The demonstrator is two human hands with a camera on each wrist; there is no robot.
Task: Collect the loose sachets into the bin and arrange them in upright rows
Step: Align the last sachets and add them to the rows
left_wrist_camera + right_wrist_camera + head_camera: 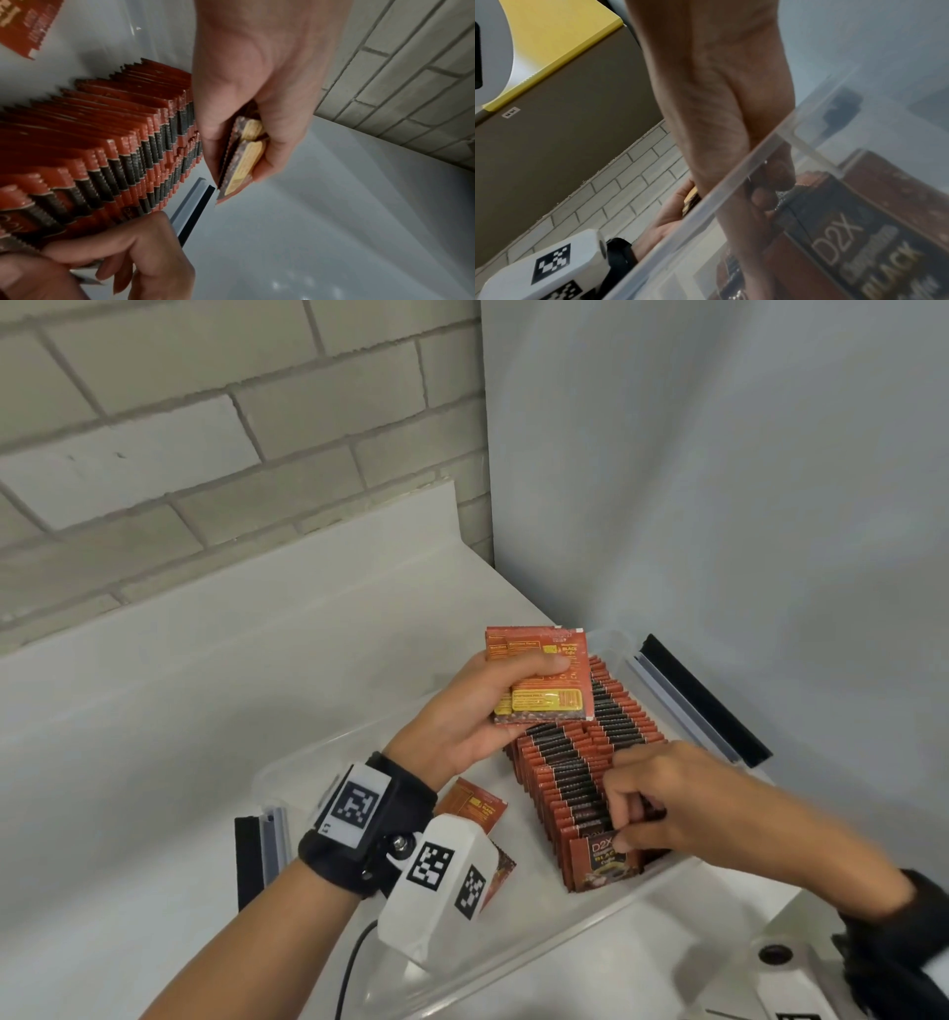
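Observation:
A clear plastic bin (683,875) sits on the white counter. Inside it stand upright rows of red-and-black sachets (580,762), also seen in the left wrist view as rows of sachets (102,154). My left hand (482,706) holds a small stack of sachets (544,680) above the bin's far left side, thumb across the front; the held stack (241,160) shows edge-on in the left wrist view. My right hand (662,798) reaches into the near end of the rows, fingers curled onto the tops of the front sachets (601,862). Loose sachets (475,806) lie flat on the bin floor.
A grey brick wall (205,454) rises behind the counter and a plain wall (719,505) to the right. Black-and-grey latches (703,701) flank the bin's ends. The white counter (154,737) stretches to the left.

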